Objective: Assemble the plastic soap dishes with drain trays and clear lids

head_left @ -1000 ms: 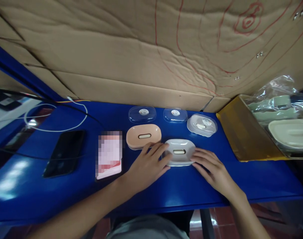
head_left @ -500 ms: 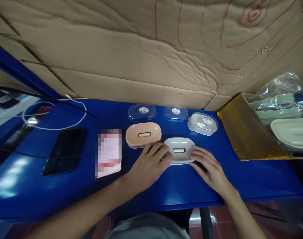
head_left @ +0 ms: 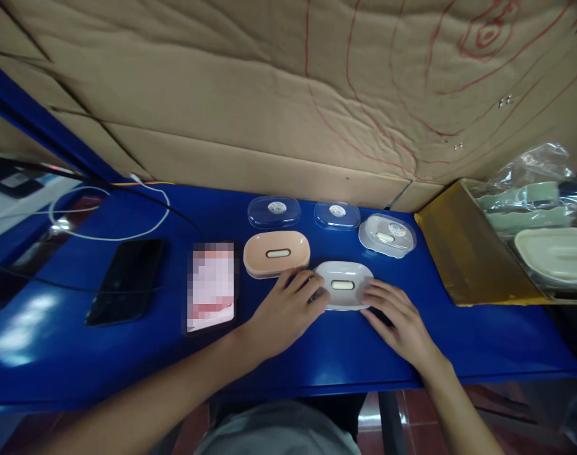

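Observation:
A white oval soap dish [head_left: 343, 273] with a pale insert in its middle slot sits on the blue table in front of me. My left hand [head_left: 292, 309] has its curled fingers on the dish's left end, thumb at the near edge. At the opposite end, my right hand [head_left: 402, 319] grips the rim, fingers over the edge and thumb below. Just behind my left hand lies a peach soap dish [head_left: 257, 253] of the same shape. Beyond are two clear lids [head_left: 285, 218] with round stickers and another white soap dish [head_left: 387, 243] under a clear lid.
On the right, an open carton [head_left: 459, 253] holds pale plastic dishes [head_left: 553, 249] and clear wrapping. A lit phone [head_left: 211, 284], a dark phone [head_left: 124, 281] and a white cable [head_left: 108, 237] lie on the left. Cardboard [head_left: 222, 95] walls off the back of the blue table [head_left: 354, 360].
The view has shifted slightly, so the tabletop things appear a little further right. Both hands stay at the two ends of the white soap dish, which looks unmoved.

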`<state>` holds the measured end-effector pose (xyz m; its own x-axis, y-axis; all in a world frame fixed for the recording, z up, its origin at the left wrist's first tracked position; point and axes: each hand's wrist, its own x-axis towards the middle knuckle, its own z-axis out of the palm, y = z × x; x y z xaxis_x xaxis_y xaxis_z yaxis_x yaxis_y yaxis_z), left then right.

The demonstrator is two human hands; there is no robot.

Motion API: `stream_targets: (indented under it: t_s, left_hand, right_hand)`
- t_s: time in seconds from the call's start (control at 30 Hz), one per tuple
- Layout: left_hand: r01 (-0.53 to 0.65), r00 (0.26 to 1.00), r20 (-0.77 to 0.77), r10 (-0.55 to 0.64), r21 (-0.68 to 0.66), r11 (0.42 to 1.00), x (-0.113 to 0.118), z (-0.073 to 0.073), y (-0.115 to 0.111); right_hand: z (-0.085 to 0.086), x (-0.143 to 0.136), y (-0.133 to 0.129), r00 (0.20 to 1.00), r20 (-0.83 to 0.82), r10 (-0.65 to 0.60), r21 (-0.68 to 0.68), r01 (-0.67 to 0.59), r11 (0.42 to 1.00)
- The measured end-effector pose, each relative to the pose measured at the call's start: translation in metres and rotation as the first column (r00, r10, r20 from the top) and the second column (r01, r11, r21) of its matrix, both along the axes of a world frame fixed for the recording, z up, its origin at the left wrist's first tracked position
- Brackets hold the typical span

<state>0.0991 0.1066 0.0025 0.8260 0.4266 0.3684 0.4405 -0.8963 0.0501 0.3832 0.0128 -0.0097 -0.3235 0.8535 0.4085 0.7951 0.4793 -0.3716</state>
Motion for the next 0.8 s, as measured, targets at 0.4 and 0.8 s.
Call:
stream_targets:
  t_s: [0.4,0.8]
  left_hand:
    - [-0.133,0.979,0.142,0.144,-0.086,0.987,-0.028,0.023,0.03]
    - [-0.365,0.925,-0.235,0.299,-0.332,0.87,-0.051,0.042,0.142]
  right_hand:
    - [0.005,0.004,0.004,0.992,0.117,-0.042,0.023,0.039,0.999]
    - [0.052,-0.028,0.057,0.99,0.128,0.062,0.001,-0.063,0.998]
